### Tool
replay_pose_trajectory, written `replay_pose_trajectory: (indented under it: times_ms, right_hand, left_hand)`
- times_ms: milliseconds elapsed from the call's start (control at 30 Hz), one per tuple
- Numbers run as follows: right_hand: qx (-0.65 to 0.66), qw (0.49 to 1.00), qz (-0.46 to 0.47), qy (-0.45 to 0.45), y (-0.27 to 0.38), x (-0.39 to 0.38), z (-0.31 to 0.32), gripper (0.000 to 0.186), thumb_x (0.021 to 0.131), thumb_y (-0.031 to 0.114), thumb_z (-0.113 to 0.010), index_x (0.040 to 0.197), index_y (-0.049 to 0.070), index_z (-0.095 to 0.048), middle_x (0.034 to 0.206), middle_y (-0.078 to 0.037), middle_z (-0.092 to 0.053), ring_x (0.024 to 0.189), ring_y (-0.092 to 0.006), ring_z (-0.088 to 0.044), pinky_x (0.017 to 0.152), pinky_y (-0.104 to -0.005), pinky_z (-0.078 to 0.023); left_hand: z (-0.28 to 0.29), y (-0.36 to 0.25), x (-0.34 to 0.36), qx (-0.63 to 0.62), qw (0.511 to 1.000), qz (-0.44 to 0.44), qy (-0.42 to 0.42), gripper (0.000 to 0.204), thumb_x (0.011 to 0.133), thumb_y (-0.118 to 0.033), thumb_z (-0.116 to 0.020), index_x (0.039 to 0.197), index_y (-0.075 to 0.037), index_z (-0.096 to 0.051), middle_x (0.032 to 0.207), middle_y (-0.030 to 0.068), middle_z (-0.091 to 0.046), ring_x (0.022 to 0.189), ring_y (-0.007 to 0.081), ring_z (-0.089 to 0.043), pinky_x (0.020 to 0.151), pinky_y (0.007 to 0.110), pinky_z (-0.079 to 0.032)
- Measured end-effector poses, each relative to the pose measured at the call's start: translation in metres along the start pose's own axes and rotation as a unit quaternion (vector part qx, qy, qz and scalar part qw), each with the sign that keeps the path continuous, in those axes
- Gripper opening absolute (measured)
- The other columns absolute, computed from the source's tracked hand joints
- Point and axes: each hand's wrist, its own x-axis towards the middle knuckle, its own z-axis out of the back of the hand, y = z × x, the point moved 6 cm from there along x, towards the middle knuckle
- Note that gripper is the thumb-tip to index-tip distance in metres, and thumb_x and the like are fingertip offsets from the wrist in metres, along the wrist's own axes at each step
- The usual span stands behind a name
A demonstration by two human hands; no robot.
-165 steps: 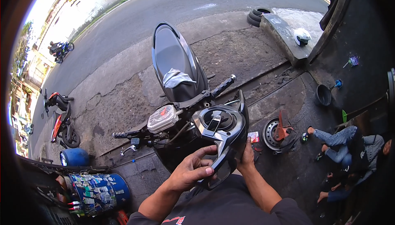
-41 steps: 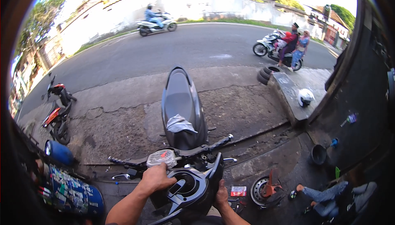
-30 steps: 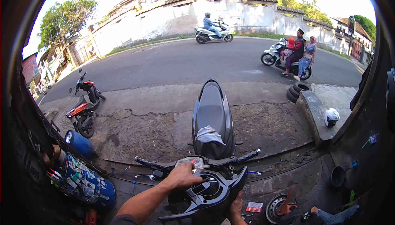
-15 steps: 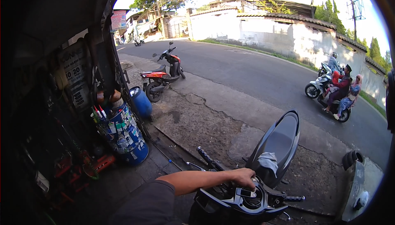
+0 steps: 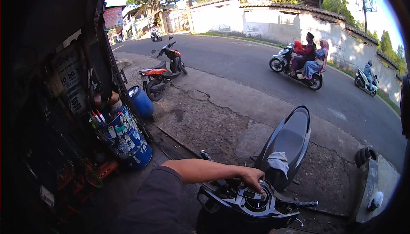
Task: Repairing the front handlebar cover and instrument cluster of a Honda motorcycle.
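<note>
A dark scooter stands in front of me, its front toward me. My left hand (image 5: 253, 178) reaches across from the lower left, its fingers bent and pressed together at the scooter's instrument panel (image 5: 247, 194). Something small and pale shows under the fingertips, too hidden to name. Behind the panel lies the grey-black seat (image 5: 291, 133), with a crumpled light grey cloth (image 5: 279, 161) on its front part. The handlebar grips (image 5: 308, 203) stick out on both sides. Only a sliver of skin, apparently my right hand (image 5: 272, 231), shows at the lower edge; its fingers are hidden.
To the left stand a sticker-covered blue drum (image 5: 132, 138) and a plain blue barrel (image 5: 141, 101). A red scooter (image 5: 162, 71) is parked by the road (image 5: 226, 56). Riders on a white scooter (image 5: 299, 61) pass. Black tyres (image 5: 365, 156) lie by a concrete block (image 5: 369, 187) at right.
My left hand has shifted slightly over the instrument panel, fingers still pressed down. The passing riders have moved left along the road, another scooter rightward. The whole view has shifted a little.
</note>
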Motion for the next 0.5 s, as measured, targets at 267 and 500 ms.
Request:
replay_pose_trajectory:
  times_ms: [267, 500]
  right_hand:
    - [-0.135, 0.989, 0.054, 0.003, -0.039, -0.073, -0.008, 0.048, 0.097, 0.021, -0.055, 0.134, -0.009, -0.053, 0.107, -0.023, -0.068, 0.083, -0.0381, -0.065, 0.076, -0.0474, -0.052]
    - [-0.079, 0.976, -0.203, 0.018, 0.042, -0.053, 0.006, 0.039, 0.097, 0.001, -0.046, 0.135, -0.008, -0.053, 0.123, -0.025, -0.062, 0.104, -0.0394, -0.061, 0.088, -0.0456, -0.051]
  left_hand:
    - [0.012, 0.027, 0.010, -0.071, 0.997, -0.004, 0.006, 0.078, 0.073, -0.045, -0.082, 0.124, 0.007, -0.055, 0.110, 0.0183, -0.067, 0.105, 0.0259, -0.063, 0.090, 0.037, -0.049]
    - [0.009, 0.029, 0.011, -0.068, 0.998, 0.002, 0.000, 0.077, 0.074, -0.047, -0.082, 0.123, 0.005, -0.056, 0.108, 0.0173, -0.067, 0.102, 0.0246, -0.063, 0.088, 0.036, -0.049]
